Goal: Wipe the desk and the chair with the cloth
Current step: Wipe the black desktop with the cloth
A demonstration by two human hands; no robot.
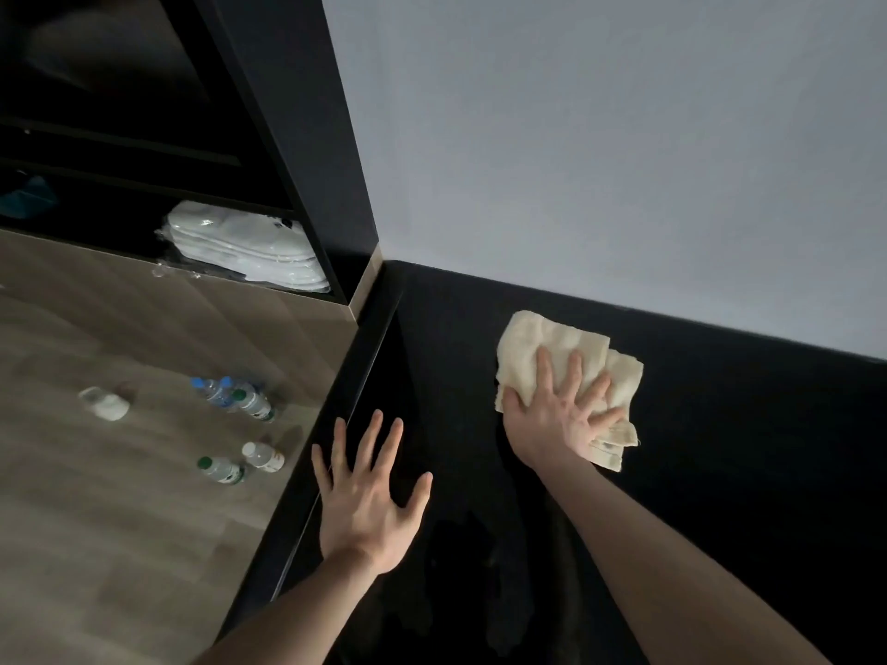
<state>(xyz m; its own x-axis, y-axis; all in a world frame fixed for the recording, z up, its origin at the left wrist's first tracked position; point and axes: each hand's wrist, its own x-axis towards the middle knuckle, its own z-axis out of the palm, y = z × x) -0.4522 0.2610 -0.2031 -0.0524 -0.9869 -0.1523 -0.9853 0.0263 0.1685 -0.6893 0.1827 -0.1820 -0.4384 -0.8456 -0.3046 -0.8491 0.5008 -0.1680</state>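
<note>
Far left, plastic bottles [235, 400] lie scattered on the wooden floor [96, 520], below a dark shelf [144, 151] holding white packets [249, 252]. The black desk [720, 448] starts at a straight edge running from the bottom up to the wall corner. The left hand [369, 501] lies flat near that edge, fingers spread wide, holding nothing. Bare desk lies between the hands and off to the right. The right hand [557, 415] presses spread fingers on the cream cloth [537, 348], crumpled near the grey wall [600, 136], its long axis slanting from upper left to lower right.
</note>
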